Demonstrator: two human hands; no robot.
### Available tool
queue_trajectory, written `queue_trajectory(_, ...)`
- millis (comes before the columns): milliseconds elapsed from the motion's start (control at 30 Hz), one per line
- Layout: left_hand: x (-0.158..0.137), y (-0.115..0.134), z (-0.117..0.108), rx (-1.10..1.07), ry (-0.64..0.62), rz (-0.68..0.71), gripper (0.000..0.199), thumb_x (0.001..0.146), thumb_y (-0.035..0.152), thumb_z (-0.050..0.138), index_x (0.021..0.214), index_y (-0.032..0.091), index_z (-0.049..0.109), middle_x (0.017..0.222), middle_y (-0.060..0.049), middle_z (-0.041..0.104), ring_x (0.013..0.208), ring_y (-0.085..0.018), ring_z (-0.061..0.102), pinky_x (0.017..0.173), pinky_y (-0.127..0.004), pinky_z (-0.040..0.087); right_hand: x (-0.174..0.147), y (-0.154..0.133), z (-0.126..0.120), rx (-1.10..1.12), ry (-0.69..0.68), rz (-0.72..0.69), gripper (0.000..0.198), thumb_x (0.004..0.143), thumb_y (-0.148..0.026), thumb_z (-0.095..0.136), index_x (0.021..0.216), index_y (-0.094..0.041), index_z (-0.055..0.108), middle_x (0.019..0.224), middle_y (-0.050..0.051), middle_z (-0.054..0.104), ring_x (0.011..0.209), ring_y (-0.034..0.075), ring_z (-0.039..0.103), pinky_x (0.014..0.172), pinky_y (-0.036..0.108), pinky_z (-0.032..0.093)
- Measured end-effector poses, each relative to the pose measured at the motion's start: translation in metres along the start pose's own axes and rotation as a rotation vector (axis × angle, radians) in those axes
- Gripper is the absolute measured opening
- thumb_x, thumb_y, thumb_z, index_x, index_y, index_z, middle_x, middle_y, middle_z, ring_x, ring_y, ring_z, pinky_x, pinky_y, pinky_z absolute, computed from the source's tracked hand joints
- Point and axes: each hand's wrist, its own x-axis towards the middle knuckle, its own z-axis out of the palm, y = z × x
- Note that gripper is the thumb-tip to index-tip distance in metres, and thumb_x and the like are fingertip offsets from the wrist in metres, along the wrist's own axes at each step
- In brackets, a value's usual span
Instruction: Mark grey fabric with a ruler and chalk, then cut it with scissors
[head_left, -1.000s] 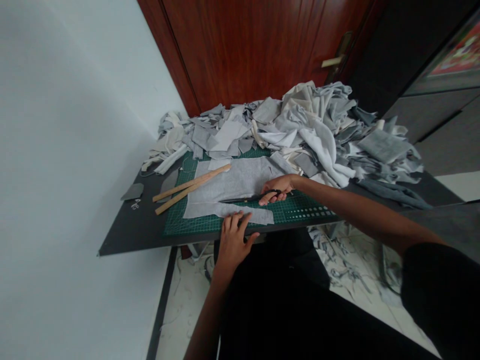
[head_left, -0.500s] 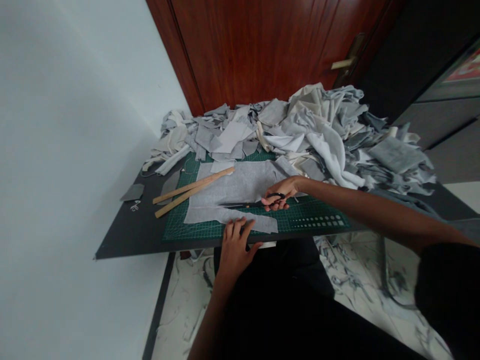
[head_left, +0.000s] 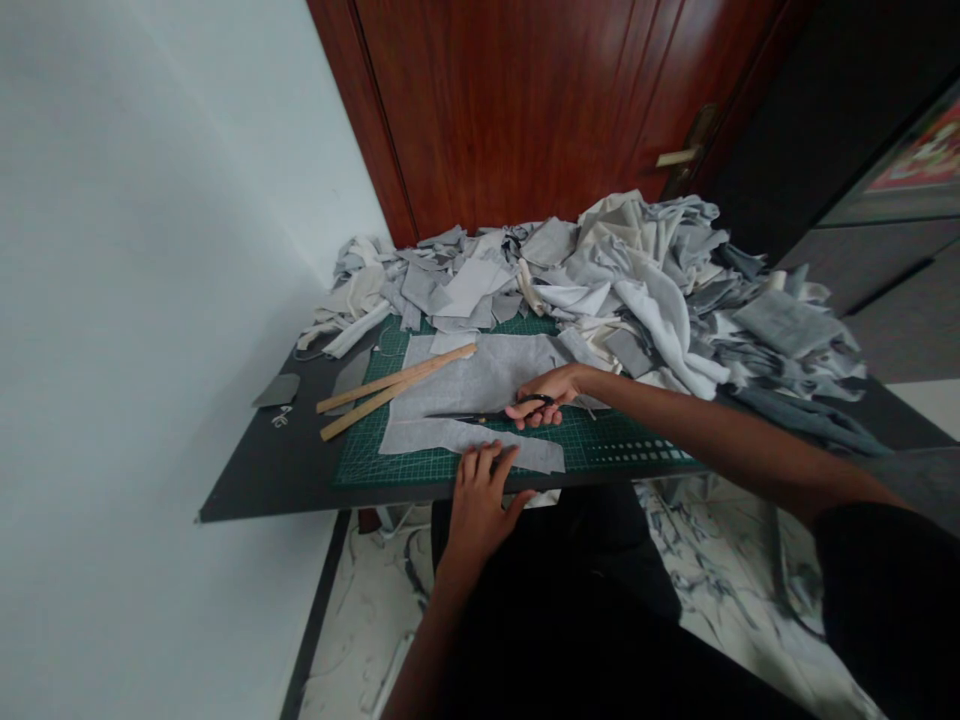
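My right hand [head_left: 541,393] grips black scissors [head_left: 487,414] whose blades point left across a flat grey fabric piece [head_left: 480,375] on a green cutting mat [head_left: 607,438]. My left hand [head_left: 482,494] rests palm down at the table's near edge, fingertips pressing the lower strip of that fabric [head_left: 442,437]. Two wooden rulers [head_left: 390,385] lie slanted at the fabric's left side, partly on the mat.
A big heap of grey and white fabric scraps [head_left: 645,280] fills the back and right of the black table [head_left: 277,460]. A small grey scrap [head_left: 277,390] lies at the left. A red-brown door [head_left: 525,110] stands behind, a white wall on the left. Fabric trimmings litter the floor [head_left: 697,540].
The scissors and my right hand have moved leftward along the fabric. My left hand stays pressed on the lower strip. The view has shifted slightly.
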Motion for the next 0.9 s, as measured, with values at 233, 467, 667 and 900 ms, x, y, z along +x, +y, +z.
queue_trajectory(233,-0.002,0.001,0.001,-0.032,0.01,0.008,0.062,0.097,0.055,0.067,0.148,0.022,0.057,0.146,-0.012,0.058,0.138,-0.035,0.046,0.12,-0.058,0.038,0.005,-0.006,-0.002,-0.053,-0.007,0.002,0.075,0.068,-0.082,0.08,0.09,-0.014,0.056,0.059,-0.013,0.038,0.043,0.001,0.028,0.041,0.014,0.027)
queue_trajectory(467,-0.006,0.003,0.003,-0.052,0.046,-0.011,0.061,0.096,0.057,0.068,0.146,0.024,0.059,0.144,-0.01,0.059,0.138,-0.033,0.048,0.122,-0.055,0.037,0.006,-0.002,-0.001,-0.09,0.054,-0.015,0.075,0.069,-0.085,0.077,0.089,-0.015,0.057,0.056,-0.014,0.038,0.04,0.002,0.027,0.038,0.014,0.027)
queue_trajectory(667,-0.006,0.003,0.001,-0.04,0.062,-0.014,0.059,0.096,0.057,0.068,0.144,0.024,0.061,0.144,-0.01,0.059,0.139,-0.033,0.048,0.122,-0.056,0.039,0.008,-0.001,0.01,-0.142,0.185,-0.029,0.073,0.063,-0.079,0.085,0.085,-0.014,0.058,0.051,-0.013,0.042,0.037,0.001,0.029,0.036,0.014,0.027)
queue_trajectory(900,-0.006,0.0,0.004,-0.023,0.073,-0.02,0.058,0.094,0.053,0.072,0.144,0.026,0.062,0.145,-0.01,0.06,0.14,-0.035,0.048,0.121,-0.056,0.041,0.007,0.0,0.019,-0.134,0.227,-0.091,0.066,0.07,-0.074,0.083,0.081,-0.014,0.058,0.052,-0.012,0.043,0.036,0.0,0.029,0.034,0.012,0.023)
